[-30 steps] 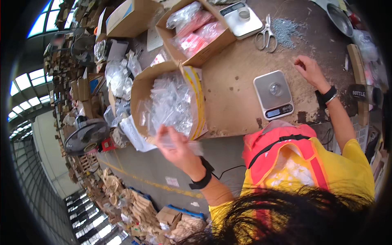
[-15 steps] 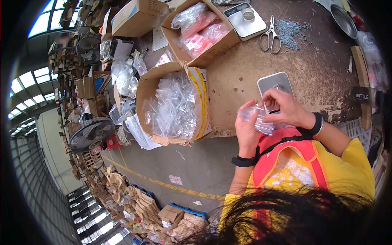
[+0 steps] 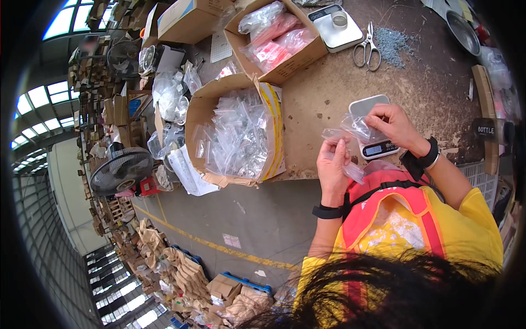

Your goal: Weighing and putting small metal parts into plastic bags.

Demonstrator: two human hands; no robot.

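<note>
Several thin clear plastic bags (image 3: 353, 172) are pinched between the thumb and fingers of my left hand (image 3: 333, 169), their ends sticking out above and below it. My right hand (image 3: 395, 127) is closed on the edge of another clear plastic bag (image 3: 359, 127), which spans toward the left hand. Whether that bag has anything in it I cannot tell. Just under the hands lies a small digital scale (image 3: 368, 105) with a grey pan and a lit display, its middle partly hidden by the right hand's bag.
To the left, an open carton (image 3: 274, 131) holds many small clear bags. Behind it, another carton (image 3: 298, 63) holds red and clear bags. Farther back are a larger scale (image 3: 337, 35) with a small round cup (image 3: 339, 20), scissors (image 3: 368, 49) and a pile of screws (image 3: 393, 46).
My hands have moved apart, and the bag now stretches out between them. My right hand has shifted right, uncovering the scale's display.
</note>
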